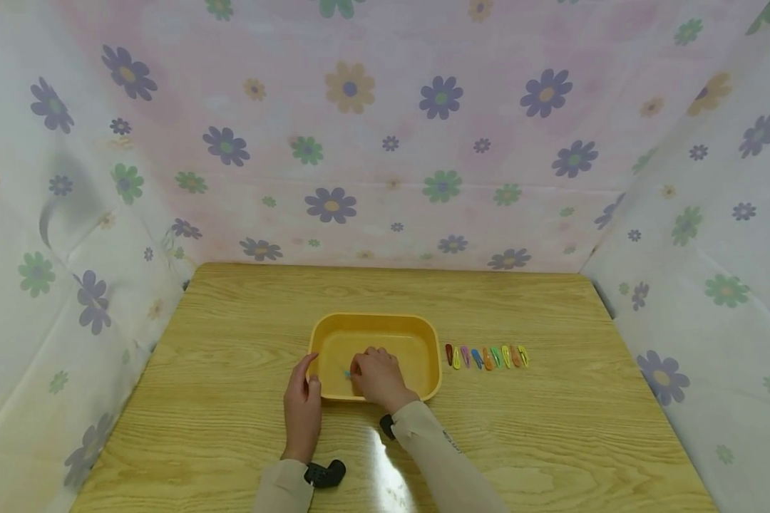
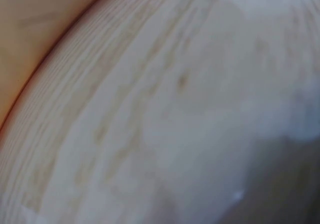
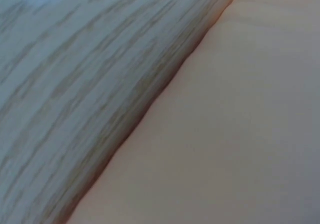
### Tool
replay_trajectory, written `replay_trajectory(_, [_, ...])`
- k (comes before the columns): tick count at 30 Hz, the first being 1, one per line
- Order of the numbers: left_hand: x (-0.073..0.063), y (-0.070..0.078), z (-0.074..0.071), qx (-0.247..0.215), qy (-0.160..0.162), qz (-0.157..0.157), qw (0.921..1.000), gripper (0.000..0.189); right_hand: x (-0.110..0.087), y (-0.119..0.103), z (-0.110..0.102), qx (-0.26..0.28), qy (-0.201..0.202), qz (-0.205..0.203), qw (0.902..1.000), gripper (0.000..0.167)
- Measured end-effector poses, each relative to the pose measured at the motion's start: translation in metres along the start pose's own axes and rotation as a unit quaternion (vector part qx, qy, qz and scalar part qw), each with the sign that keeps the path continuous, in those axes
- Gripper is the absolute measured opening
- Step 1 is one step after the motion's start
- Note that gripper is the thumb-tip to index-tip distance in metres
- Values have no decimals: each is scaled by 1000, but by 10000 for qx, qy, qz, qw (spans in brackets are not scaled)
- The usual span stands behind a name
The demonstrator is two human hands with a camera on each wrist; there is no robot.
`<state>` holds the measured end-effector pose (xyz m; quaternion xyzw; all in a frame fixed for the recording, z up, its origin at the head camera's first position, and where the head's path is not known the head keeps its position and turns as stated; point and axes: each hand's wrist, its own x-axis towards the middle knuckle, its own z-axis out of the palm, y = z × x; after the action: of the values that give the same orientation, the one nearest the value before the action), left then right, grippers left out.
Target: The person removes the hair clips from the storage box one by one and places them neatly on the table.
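Note:
A yellow plastic tub (image 1: pixel 375 318) sits on the wooden table. At its left wall, my left hand (image 1: pixel 303 410) rests with fingertips and thumb on the rim, the fingers fairly straight. My right hand (image 1: pixel 380 377) reaches down into the tub, back of the hand up and fingers bent toward the tub floor. A small light-blue piece (image 1: pixel 348 373) shows just left of its fingertips, with a reddish patch right at the fingers. The hand hides much of this spot, so I cannot tell whether it pinches anything. Both wrist views show mostly skin and blurred wood grain.
Right of the tub, several colourful snap hair clips (image 1: pixel 488 358) lie in a row. The wooden table (image 1: pixel 244 306) is bordered by flower-printed cloth (image 1: pixel 385 164) at the back and both sides. Black wrist devices (image 1: pixel 326 474) sit at the sleeve cuffs.

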<state>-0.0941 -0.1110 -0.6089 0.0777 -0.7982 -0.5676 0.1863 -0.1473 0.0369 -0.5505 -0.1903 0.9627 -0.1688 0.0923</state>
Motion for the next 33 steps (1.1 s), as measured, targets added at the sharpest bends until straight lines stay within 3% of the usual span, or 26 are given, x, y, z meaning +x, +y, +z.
replay_trajectory(12, [-1,-1,-1,47,-34,21,10000,36,-1,0,-1,-87,290,-232,9993,12])
replay_trajectory(23, [1,-4,0,67,8,32,10000,35,1,-2,-3,484,509,-228,9973,3])
replay_trajectory(33, [0,-4,0,106,-12,-8,9999,34,2,0,-2,558,677,-356,9955,10])
